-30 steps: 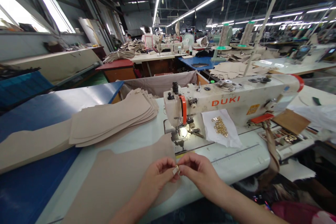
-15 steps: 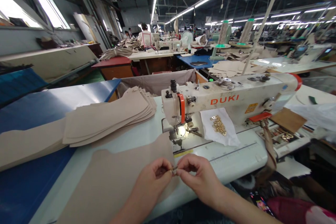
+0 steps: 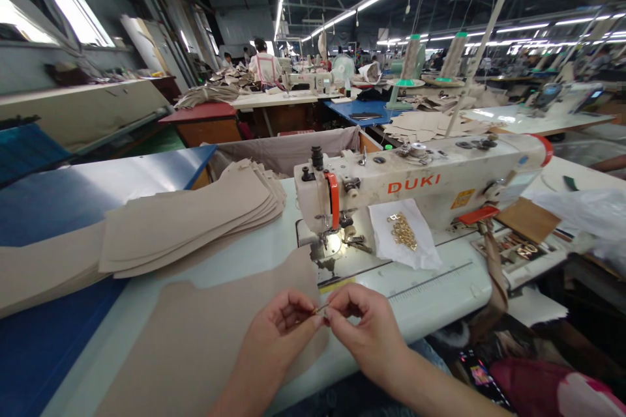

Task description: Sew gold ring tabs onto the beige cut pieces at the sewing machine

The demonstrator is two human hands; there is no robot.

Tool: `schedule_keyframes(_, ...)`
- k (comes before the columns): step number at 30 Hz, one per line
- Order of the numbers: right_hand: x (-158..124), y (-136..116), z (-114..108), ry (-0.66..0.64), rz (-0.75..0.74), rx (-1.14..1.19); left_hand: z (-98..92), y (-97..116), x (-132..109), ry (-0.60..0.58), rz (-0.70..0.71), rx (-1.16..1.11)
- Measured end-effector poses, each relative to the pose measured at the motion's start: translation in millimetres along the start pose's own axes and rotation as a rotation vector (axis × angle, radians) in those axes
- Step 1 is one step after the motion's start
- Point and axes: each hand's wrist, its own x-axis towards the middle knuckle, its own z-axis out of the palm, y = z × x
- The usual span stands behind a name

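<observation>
Both hands meet fingertip to fingertip in front of the sewing machine (image 3: 372, 177). My left hand (image 3: 274, 339) pinches one end of a small thin metal piece (image 3: 321, 307), and my right hand (image 3: 369, 329) pinches the other end. Fingertips cover most of it, so its exact shape is unclear. Beneath and left of my hands, a large beige fabric panel (image 3: 210, 319) lies flat on the table, its upper corner close to the needle area. A pile of small gold metal rings or buckles (image 3: 403, 232) rests on a white cloth (image 3: 379, 218) against the machine.
A stack of cut beige panels (image 3: 190, 221) lies at the left, partly over a blue surface (image 3: 63, 202). At the right are a parts tray (image 3: 535, 260) with metal fittings and a phone (image 3: 482, 374). Thread cones (image 3: 411, 60) stand behind; a person (image 3: 264, 65) sits farther back.
The view has shifted slightly to the right. Both hands still pinch the small metal piece, which now sits at a slightly different angle, with a bit more of it showing between the fingertips.
</observation>
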Motion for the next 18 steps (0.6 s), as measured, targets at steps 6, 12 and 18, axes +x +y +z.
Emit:
schedule_keyframes(6,-1,1,-2,-0.067,0.072,0.086,1.4,-2,-7,0.032,0.149,0.164)
schedule_keyframes(12,0,2,-6,-0.113,0.152,0.28,-1.2,-2,-12,0.041,0.251,0.342)
schedule_keyframes(18,3,-2,-12,-0.183,0.13,0.123,0.7,-3,-12,0.053,0.265,0.366)
